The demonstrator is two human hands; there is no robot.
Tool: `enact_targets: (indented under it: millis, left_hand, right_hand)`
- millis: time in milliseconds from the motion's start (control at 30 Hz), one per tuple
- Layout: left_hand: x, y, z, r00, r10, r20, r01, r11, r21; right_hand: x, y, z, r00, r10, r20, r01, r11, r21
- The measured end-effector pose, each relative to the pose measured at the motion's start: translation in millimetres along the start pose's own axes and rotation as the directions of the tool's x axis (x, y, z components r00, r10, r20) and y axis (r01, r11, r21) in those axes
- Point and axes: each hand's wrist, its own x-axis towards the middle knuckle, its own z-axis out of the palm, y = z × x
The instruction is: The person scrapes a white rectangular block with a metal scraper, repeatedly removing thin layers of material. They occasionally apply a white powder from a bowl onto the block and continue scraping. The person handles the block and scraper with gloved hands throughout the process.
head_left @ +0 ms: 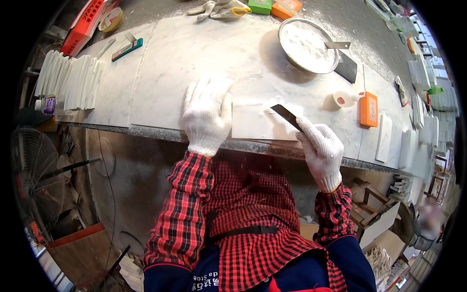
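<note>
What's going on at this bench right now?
The person's gloved right hand grips a dark flat blade over a thin white slab; whether it touches is hard to tell. The gloved left hand lies flat at the slab's left edge. Farther back, to the right, stands a bowl of white paste, a metal tool jutting over its rim.

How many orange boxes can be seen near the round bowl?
2. One orange box lies beyond the round bowl, beside a green box; the other orange box lies nearer, beyond the right hand and to its right. More may be hidden in the background.
</note>
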Motion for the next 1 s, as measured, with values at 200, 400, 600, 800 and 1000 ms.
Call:
enact_targets:
  millis: [200,400,600,800,1000]
  left_hand:
    - [0,-1,0,1.0,0.004,0.005,-0.004,1.0,-0.005]
    - [2,1,-1,1.0,0.003,0.011,-0.003,1.0,-0.003]
    - [1,0,-1,1.0,0.009,0.002,-0.009,1.0,-0.003]
    - [2,2,-2,1.0,-0.005,0.01,0.005,1.0,-0.012]
    - [4,1,-1,1.0,0.013,0.004,-0.013,1.0,0.0]
  right_hand:
    - [5,-12,9,0.991,0.024,0.13,-0.033,0.997,0.069]
    - [4,-10,-4,0.968,-0.004,0.25,0.046,0.986,-0.159]
    - [-6,-1,-13,0.976,0.093,0.197,-0.113,0.989,0.095]
    - [-19,8,-2,0.983,0.152,0.1,-0.166,0.974,0.155]
    - [-4,3,3,0.981,0.165,0.1,-0.18,0.97,0.163]
